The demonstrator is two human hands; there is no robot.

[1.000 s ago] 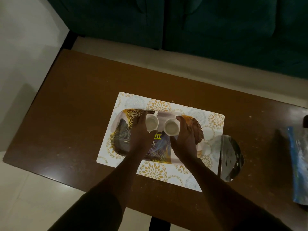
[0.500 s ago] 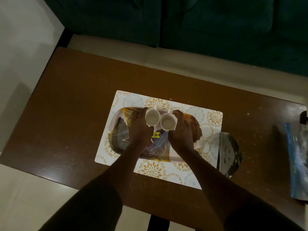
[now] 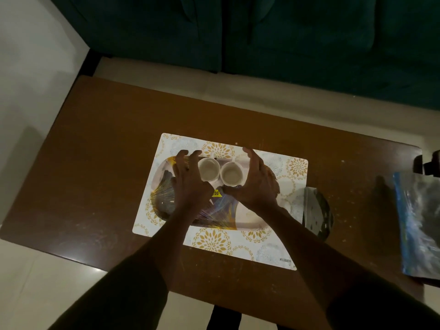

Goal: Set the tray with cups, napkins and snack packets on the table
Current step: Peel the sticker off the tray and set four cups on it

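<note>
Change: left hand [image 3: 190, 186] and right hand [image 3: 254, 184] have come off the two cups [image 3: 220, 173], each grip now spread, holding nothing; cups placed | Tray [image 3: 247, 216]: on mat [image 3: 212, 241], mid-tabletop [image 3: 95, 163], cups at its 12 o'clock, both empty | Packets [image 3: 316, 210]: tabletop, 3 o'clock, not yet loaded
</note>
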